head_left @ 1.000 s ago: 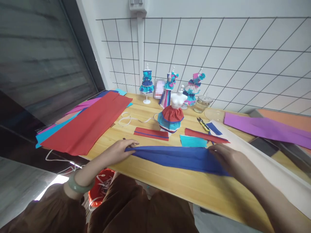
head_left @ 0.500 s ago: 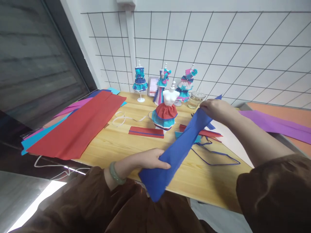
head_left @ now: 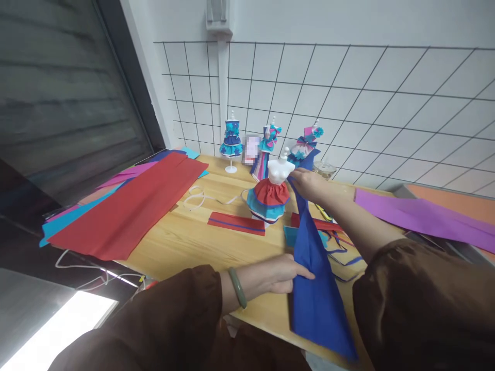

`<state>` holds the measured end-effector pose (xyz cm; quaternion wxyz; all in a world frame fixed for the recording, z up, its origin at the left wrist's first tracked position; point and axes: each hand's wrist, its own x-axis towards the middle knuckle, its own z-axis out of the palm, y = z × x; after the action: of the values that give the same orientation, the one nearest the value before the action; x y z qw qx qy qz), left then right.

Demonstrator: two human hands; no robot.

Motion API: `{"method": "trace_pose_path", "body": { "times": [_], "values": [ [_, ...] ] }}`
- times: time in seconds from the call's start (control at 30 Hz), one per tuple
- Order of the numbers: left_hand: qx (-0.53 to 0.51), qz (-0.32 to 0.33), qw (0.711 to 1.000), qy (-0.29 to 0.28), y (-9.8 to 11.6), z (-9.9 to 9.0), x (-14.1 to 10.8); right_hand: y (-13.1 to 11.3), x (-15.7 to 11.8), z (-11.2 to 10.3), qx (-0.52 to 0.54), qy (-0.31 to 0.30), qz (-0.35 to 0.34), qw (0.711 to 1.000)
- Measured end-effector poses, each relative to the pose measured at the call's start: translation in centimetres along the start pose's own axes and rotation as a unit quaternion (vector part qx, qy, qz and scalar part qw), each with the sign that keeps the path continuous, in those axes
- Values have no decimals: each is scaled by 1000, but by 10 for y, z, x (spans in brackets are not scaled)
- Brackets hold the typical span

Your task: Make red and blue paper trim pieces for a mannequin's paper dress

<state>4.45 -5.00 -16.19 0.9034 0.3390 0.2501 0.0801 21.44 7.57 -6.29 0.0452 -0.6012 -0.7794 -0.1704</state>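
A long piece of blue fabric (head_left: 319,288) stretches from the front edge of the table up past the small white mannequin (head_left: 280,170). My right hand (head_left: 307,183) grips its far part beside the mannequin's shoulder. Lower down, my left hand (head_left: 284,274) has its index finger extended over the fabric and the other fingers curled at its left edge. The mannequin wears a layered skirt (head_left: 270,193) in red over turquoise. A red strip with a blue line (head_left: 235,223) lies left of it, and a turquoise piece (head_left: 290,235) is partly under the blue fabric.
Red fabric (head_left: 135,206) lies over other coloured sheets at the left. Dressed mannequins (head_left: 232,139) and a glass cup (head_left: 325,169) stand at the back. White ribbon (head_left: 197,198) curls on the wooden table (head_left: 174,247). Purple fabric (head_left: 417,219) is at the right.
The blue fabric has swung from a diagonal to a steeper line. My right hand has moved left, towards the mannequin; my left hand has moved right along with the fabric. The view has shifted.
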Motion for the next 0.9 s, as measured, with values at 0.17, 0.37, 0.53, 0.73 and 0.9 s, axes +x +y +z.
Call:
{"method": "trace_pose_path", "body": {
  "times": [0.17,0.37,0.53,0.73,0.9],
  "values": [
    [-45,41,998,-12,2,12,15,-7,8,11,67,35,-42,996],
    [-83,69,994,-13,3,13,31,-5,-6,14,126,67,-46,989],
    [-140,83,987,-18,7,7,29,14,-53,12,270,140,46,952],
    [-167,95,981,35,22,3,23,29,-139,9,353,132,201,904],
    [-189,81,978,26,34,1,15,31,-207,3,298,108,325,891]
  ]
}}
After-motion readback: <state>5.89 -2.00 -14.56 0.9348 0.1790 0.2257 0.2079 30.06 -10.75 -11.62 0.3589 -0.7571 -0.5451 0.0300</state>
